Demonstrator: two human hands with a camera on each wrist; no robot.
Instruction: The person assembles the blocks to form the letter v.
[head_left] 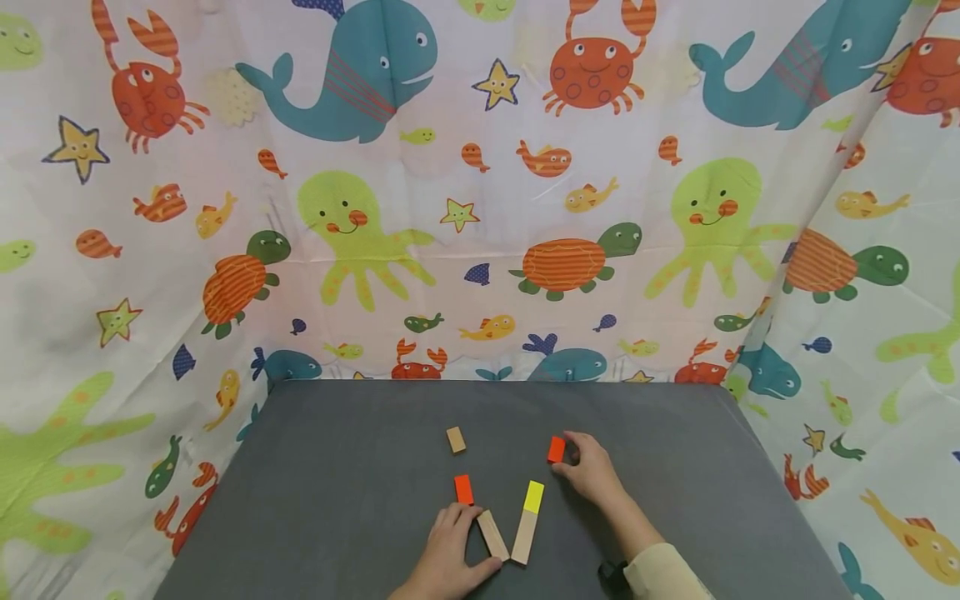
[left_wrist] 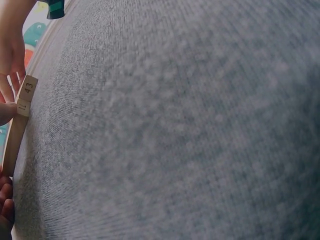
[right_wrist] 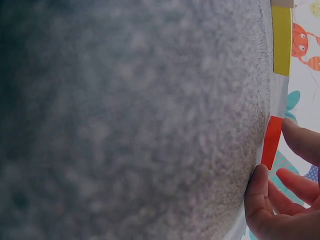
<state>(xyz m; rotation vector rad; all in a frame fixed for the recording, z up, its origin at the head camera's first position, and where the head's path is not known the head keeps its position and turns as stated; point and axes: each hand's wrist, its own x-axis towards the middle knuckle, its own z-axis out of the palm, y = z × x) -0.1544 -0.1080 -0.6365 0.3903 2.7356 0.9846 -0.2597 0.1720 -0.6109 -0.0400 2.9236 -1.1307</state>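
Between its thumb and fingers, my left hand (head_left: 448, 552) holds a plain wooden block (head_left: 493, 535) by its two ends, low on the table. Another red block (head_left: 464, 490) lies right at those fingertips. My right hand (head_left: 592, 471) pinches a red block (head_left: 556, 450) by opposite ends, seen closer in the right wrist view. Between the hands, a yellow block (head_left: 534, 497) lies end to end with a second plain wooden block (head_left: 524, 538). These two rows of blocks slant together into a V near me. Printed numbers show on wooden block ends (left_wrist: 28, 87) in the left wrist view.
A small wooden block (head_left: 456, 440) lies alone farther back on the grey table (head_left: 337, 467). A curtain (head_left: 480, 208) printed with sea animals hangs behind the table and along its sides. A dark object (head_left: 613, 577) shows by the right sleeve (head_left: 663, 573).
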